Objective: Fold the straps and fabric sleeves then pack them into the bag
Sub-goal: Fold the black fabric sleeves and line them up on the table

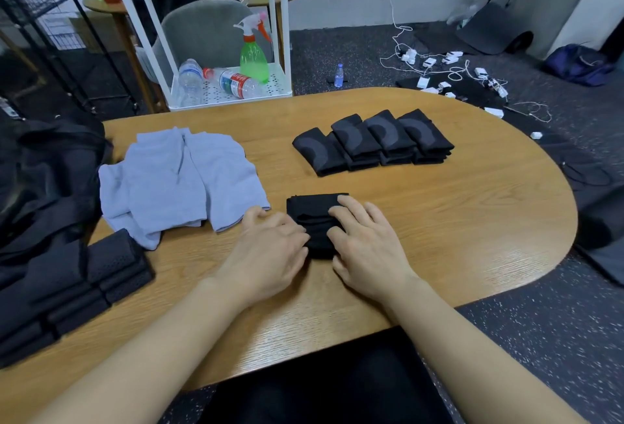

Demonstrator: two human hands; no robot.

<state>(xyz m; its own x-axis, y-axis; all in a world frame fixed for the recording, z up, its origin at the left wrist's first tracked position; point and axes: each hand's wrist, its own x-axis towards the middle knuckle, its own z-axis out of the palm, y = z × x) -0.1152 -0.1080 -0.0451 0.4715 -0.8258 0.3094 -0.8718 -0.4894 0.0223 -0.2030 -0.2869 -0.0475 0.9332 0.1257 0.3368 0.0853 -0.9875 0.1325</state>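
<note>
A black fabric sleeve point(312, 212) lies folded on the wooden table point(456, 214) in front of me. My left hand point(270, 244) touches its left edge with relaxed fingers. My right hand point(364, 237) presses flat on its right part. Behind it stands a row of folded black sleeves with grey curves point(371, 141). Light blue-grey fabric point(179, 180) lies spread at the left. Folded black mesh straps point(84, 285) are stacked at the near left. The black bag point(47, 167) sits at the table's left end.
A white cart point(216, 35) with plastic bottles and a green spray bottle point(253, 55) stands behind the table. A grey chair is behind the cart. Chargers and white cables point(445, 75) litter the floor at the right, near a blue backpack point(577, 63).
</note>
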